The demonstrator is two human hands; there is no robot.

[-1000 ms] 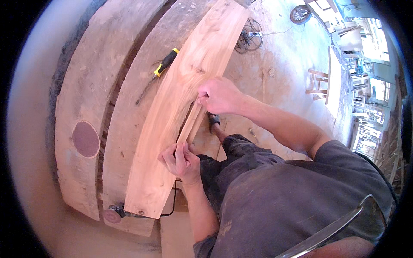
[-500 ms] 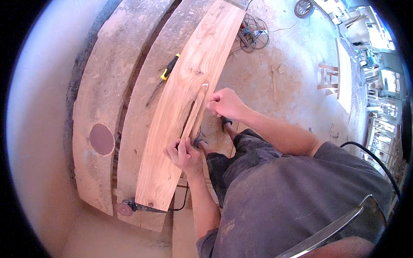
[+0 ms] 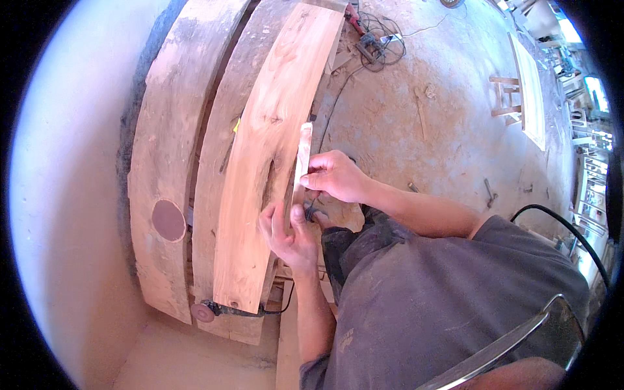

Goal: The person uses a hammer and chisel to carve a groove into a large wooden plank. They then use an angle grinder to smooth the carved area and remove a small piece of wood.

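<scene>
Both hands pinch thin pale wood strip (image 3: 301, 162): left hand (image 3: 289, 231) near end, right hand (image 3: 335, 175) mid-length, against long reddish plank (image 3: 273, 149); likely light, snappable, so grip low

Thin wood strip (image 3: 301, 166): pale, narrow, long offcut, standing on edge against the right edge of the reddish plank (image 3: 273, 156). It runs near to far, the far end free and the near end hidden between the hands. Pinched at its middle and near end.

Reddish plank: broad, freshly cut, orange-brown, with a dark elongated slit near mid-length and knots farther up. Lies flat, running near to far, on top of greyer weathered slabs, just left of the strip and touching it.
</scene>
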